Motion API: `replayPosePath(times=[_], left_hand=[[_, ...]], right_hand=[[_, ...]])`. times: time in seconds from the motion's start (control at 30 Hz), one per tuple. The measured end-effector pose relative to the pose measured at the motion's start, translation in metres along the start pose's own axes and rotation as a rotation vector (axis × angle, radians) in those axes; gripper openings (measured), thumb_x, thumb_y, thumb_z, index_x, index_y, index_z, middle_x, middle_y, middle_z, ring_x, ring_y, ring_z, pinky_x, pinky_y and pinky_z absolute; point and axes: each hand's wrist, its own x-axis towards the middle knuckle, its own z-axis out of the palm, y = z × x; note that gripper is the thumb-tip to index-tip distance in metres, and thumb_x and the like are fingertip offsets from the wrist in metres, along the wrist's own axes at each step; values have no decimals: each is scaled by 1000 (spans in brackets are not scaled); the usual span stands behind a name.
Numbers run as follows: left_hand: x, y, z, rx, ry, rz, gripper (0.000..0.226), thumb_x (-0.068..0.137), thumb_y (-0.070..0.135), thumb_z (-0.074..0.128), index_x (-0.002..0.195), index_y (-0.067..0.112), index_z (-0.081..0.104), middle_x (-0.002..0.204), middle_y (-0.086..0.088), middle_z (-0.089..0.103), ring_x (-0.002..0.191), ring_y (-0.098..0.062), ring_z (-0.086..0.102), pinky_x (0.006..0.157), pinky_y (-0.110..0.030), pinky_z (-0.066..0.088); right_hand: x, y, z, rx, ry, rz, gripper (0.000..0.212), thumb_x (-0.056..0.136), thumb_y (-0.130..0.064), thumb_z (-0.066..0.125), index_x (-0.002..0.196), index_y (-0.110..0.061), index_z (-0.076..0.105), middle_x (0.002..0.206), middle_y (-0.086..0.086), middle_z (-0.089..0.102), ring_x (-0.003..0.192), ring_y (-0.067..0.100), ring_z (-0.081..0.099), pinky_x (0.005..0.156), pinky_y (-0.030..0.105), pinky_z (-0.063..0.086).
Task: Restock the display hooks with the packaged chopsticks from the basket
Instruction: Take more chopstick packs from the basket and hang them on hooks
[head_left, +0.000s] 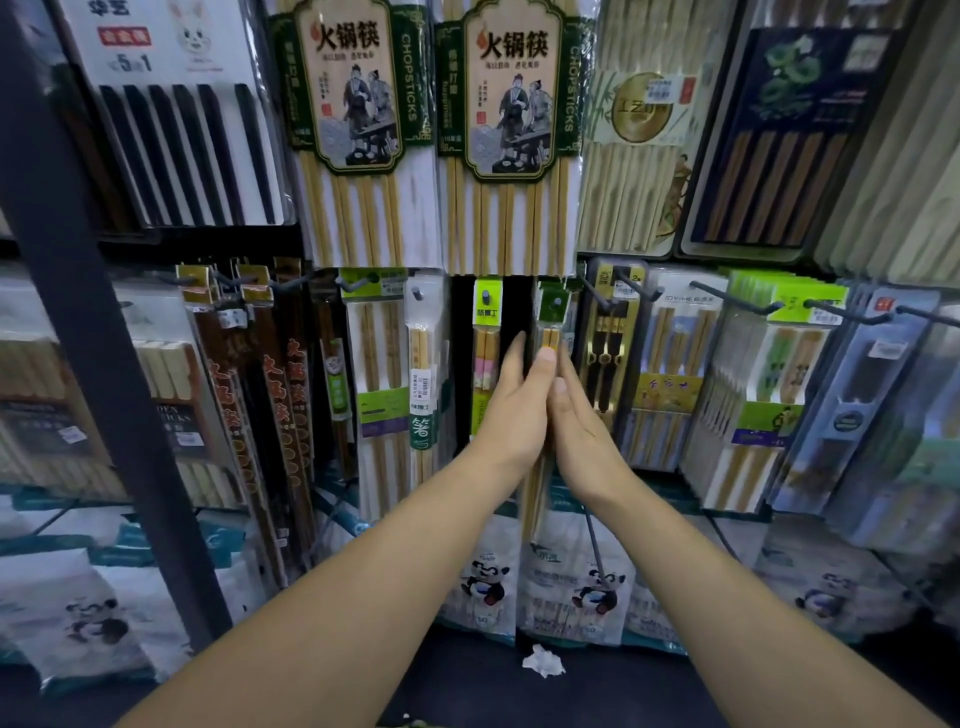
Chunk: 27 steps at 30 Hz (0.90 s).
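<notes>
chopstick pack (549, 332) hangs on a hook (557, 301), between left hand (511, 410) and right hand (582, 421); panda bags (576, 587) below; larger packs (511, 135) above

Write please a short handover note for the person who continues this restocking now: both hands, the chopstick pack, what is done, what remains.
Left hand: fingers straight, against the left side of the narrow green-topped pack, thumb on its front.
Right hand: fingers straight, against the pack's right side.
Pack: its green header sits at the hook in the middle row, apparently threaded on.
Done: this pack seems hung.
Left: release it, check that it hangs straight, then hang more packs. The basket is not in view.
</notes>
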Motion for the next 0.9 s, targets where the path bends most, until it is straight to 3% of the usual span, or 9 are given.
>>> replayPosePath(times=[0.1,0.2,0.33,0.5,0.57,0.7,0.8,0.83,0.9], left_hand=[[11,-5,2,-57,11,-15,55,108,44,43,159,32,29,157,10,43,137,-4,43,87,-9,38],[24,-7,5,-73,34,-24,54,108,45,43,159,32,31,151,14,47,126,1,46,88,-11,36],[43,-12,12,-84,66,-54,59,107,49,41,161,29,28,159,7,41,144,-10,38,112,-27,29],[48,-14,13,-108,62,-82,65,106,51,41,163,27,20,164,5,34,140,-4,32,105,-24,25],[42,-13,11,-108,43,-80,64,107,49,42,163,29,18,164,5,34,137,-2,33,104,-24,27],[8,-12,0,-60,11,-81,65,107,38,49,163,35,15,164,11,29,147,-9,32,107,-25,31],[-48,-24,-18,39,-24,-90,63,106,35,52,161,37,20,144,28,29,134,11,28,100,-8,31],[-68,-33,-27,57,-45,-72,56,106,32,54,157,35,32,143,30,36,133,15,35,96,-2,35],[-103,-54,-46,102,-58,-77,31,105,23,55,135,31,59,131,20,67,120,3,62,92,-9,51]], right_hand=[[13,10,0,-52,-2,-38,67,101,-60,21,161,-35,5,167,-20,6,151,-7,5,125,26,9],[27,17,-2,-93,-12,-49,70,101,-64,19,162,-33,2,167,-18,5,150,-8,5,121,18,8],[43,23,-7,-135,-35,-51,71,100,-60,18,162,-29,-1,166,-17,6,144,-13,8,107,-5,10],[50,31,-8,-132,-43,-74,78,97,-64,19,162,-27,-2,153,-31,3,122,-41,7,98,-10,11],[44,34,-6,-133,-33,-65,78,97,-68,20,162,-31,0,157,-28,4,125,-40,6,103,-7,11],[10,47,-2,-150,48,-2,66,102,-63,30,161,-40,12,164,-22,18,148,-8,20,119,24,22],[-35,64,2,-221,136,40,53,104,-49,42,155,-37,31,153,-18,41,135,-3,43,107,27,41],[-53,70,5,-256,167,49,47,104,-44,45,150,-36,39,143,-20,47,125,-7,49,99,24,46],[-88,83,13,-296,180,87,35,102,-38,49,137,-34,50,126,-21,52,108,-10,54,84,18,48]])
